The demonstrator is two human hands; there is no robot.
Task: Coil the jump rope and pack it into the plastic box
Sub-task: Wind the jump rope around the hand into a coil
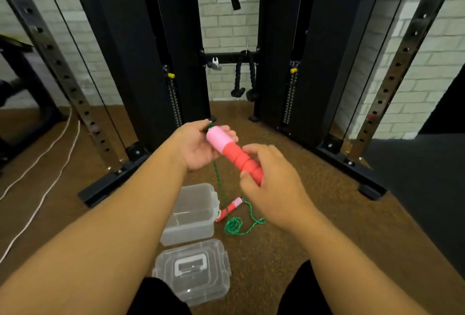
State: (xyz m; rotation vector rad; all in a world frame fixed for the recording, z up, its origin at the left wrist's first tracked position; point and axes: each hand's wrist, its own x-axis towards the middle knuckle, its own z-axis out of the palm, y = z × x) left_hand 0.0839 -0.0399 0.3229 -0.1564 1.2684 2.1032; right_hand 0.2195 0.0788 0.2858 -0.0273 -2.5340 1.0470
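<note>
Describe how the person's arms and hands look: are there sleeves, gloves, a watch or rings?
Both forearms are bare up to the picture's lower edge, so no sleeves show. The left hand and the right hand wear no gloves. No watch or bracelet shows on either wrist, and no ring shows on the fingers that are in view.

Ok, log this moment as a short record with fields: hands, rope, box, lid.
left hand: grips the pale pink end of the held pink-and-red foam jump rope handle
right hand: grips the red end of the same handle
green braided rope: hangs from the held handle, partly looped on the brown floor
second pink-and-red handle: lying on the floor beside the box
clear plastic box: open, nothing seen inside
clear lid with white carry handle: on the floor, nearer the person than the box
</note>
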